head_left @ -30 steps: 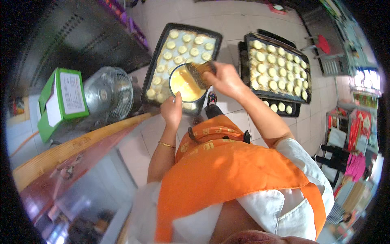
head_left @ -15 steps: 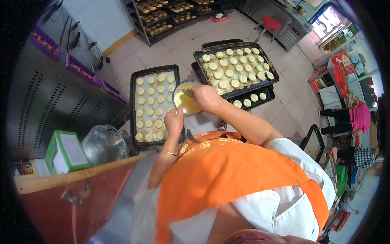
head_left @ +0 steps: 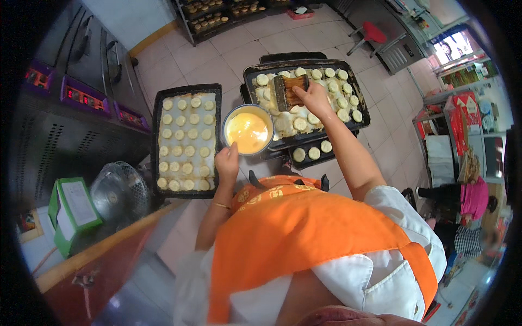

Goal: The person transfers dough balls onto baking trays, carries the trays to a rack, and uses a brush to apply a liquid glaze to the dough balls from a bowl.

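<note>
My left hand [head_left: 227, 161] is closed on the near rim of a bowl [head_left: 225, 126] of yellow liquid that looks like beaten egg [head_left: 248, 132]. In my right hand [head_left: 314, 98] is a wide pastry brush [head_left: 284, 93] with a wooden handle part. The brush is over the left part of a dark baking tray [head_left: 363, 108] and hides some of the round pale pastries [head_left: 299, 124] there. Whether its bristles touch them I cannot tell. Left of the bowl lies another tray [head_left: 153, 136], lined with paper and set with rows of similar pastries [head_left: 189, 150].
Below the right tray another tray [head_left: 330, 156] with pastries sticks out. An oven [head_left: 81, 122] stands at the left, with a metal fan [head_left: 120, 190] and a green-white box [head_left: 76, 209] nearer. A rack [head_left: 187, 27] of baked goods, a red stool [head_left: 373, 32] and a person in pink [head_left: 474, 198] are farther off.
My right hand has lifted the brush out of the bowl and moved it right, over the right tray. The left hand still holds the bowl. The view has shifted slightly.
</note>
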`<action>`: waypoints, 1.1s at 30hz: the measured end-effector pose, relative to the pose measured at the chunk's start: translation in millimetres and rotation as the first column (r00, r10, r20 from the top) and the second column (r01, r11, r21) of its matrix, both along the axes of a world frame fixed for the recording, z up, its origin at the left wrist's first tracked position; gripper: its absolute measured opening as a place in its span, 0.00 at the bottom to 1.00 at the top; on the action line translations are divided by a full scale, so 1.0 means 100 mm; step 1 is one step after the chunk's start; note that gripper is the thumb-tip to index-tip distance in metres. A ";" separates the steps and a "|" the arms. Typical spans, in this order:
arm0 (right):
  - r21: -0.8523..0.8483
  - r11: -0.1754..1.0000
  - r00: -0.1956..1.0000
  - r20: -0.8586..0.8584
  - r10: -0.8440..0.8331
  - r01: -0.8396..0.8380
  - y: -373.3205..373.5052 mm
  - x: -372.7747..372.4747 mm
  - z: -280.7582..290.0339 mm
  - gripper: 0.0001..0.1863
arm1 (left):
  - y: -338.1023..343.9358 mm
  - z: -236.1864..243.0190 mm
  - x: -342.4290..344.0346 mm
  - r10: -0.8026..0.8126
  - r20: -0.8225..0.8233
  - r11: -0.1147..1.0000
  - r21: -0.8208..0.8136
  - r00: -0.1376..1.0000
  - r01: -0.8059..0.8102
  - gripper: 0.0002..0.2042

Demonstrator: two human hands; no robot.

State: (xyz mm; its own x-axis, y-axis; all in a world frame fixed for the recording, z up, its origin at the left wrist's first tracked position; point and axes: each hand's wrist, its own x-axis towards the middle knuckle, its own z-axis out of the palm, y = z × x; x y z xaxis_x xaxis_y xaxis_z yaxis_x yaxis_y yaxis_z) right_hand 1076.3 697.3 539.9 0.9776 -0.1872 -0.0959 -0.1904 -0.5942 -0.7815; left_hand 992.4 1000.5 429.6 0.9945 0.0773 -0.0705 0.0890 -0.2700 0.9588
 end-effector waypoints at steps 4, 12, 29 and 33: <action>-0.208 0.976 0.998 0.004 0.059 -0.057 -0.35 0.82 -0.34 0.19 | -0.26 0.07 -0.07 0.165 -0.133 0.984 0.087 0.977 -0.155 0.21; -0.295 0.916 0.961 -0.129 0.243 -0.271 -0.36 2.04 -1.61 0.20 | -0.96 0.12 -0.30 0.468 -0.258 0.858 -0.099 0.845 -0.505 0.17; -0.694 0.719 0.926 -0.245 -0.288 0.040 -3.84 1.68 -1.81 0.24 | -1.54 0.28 0.04 0.590 -0.328 0.789 0.040 0.738 -0.613 0.14; -0.706 0.662 0.926 -0.375 -0.046 -0.252 -3.17 1.81 -1.91 0.17 | -1.60 0.35 0.05 0.570 -0.315 0.791 -0.039 0.759 -0.611 0.15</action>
